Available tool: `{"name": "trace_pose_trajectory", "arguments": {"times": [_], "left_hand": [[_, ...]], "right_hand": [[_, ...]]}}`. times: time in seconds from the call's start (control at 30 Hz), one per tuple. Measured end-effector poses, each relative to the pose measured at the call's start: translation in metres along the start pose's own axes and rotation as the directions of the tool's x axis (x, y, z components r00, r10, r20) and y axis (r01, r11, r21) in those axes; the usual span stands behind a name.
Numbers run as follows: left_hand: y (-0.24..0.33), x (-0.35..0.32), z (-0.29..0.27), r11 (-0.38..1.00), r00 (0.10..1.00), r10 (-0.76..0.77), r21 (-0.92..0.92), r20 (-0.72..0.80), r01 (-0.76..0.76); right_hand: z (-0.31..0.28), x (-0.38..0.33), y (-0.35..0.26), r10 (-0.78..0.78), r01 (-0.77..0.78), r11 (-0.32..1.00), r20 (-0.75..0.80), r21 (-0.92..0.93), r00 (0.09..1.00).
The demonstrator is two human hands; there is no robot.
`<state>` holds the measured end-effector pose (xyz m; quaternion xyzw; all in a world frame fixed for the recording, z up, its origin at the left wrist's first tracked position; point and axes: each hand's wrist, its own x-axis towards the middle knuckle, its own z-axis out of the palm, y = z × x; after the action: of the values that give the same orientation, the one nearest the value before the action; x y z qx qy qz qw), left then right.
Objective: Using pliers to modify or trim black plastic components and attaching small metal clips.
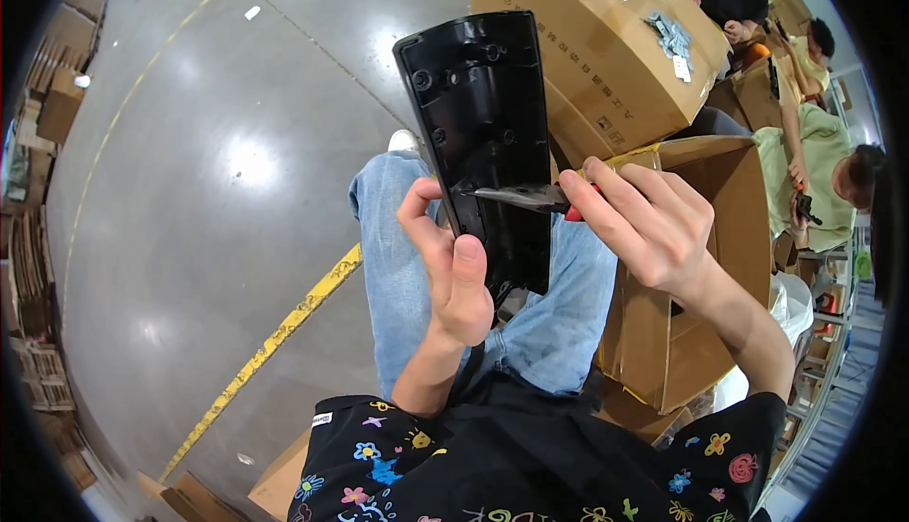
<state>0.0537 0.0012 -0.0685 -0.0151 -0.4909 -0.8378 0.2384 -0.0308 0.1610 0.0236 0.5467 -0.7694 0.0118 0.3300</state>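
Note:
My left hand [453, 271] grips the lower left edge of a long black plastic housing [483, 96], thumb in front and fingers curled round its side. The housing is tilted upright over my lap, its hollow inner face with several round screw posts turned toward me. In my right hand [653, 219] is a pair of needle-nose pliers [521, 197] with red handles, mostly hidden by my fingers. Their pointed metal tip reaches across the housing to its left inner wall, near my left fingers. Whether the tip clasps anything there is too small to tell.
An open cardboard box [696, 333] stands at my right. Beyond it, a large closed carton [606, 39] bears a pile of small grey parts [670, 37] and papers. Several people work at the far right. A yellow line [275, 337] crosses the grey floor; stacked cardboard [33, 266] lines the left.

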Motion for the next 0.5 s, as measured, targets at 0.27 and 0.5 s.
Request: {"name": "trace_pose_trajectory", "arguments": {"times": [0.27, 0.5], "left_hand": [[0.013, 0.009, -0.024, 0.970, 0.972, -0.200, -0.166, -0.125, 0.178], [-0.002, -0.005, -0.001, 0.975, 0.974, -0.219, -0.057, -0.054, 0.216]], "right_hand": [[-0.025, -0.022, -0.032, 0.660, -0.770, 0.325, 0.451, 0.549, 0.600], [0.000, -0.038, -0.080, 0.550, -0.659, -0.311, 0.696, 0.684, 0.462]]}}
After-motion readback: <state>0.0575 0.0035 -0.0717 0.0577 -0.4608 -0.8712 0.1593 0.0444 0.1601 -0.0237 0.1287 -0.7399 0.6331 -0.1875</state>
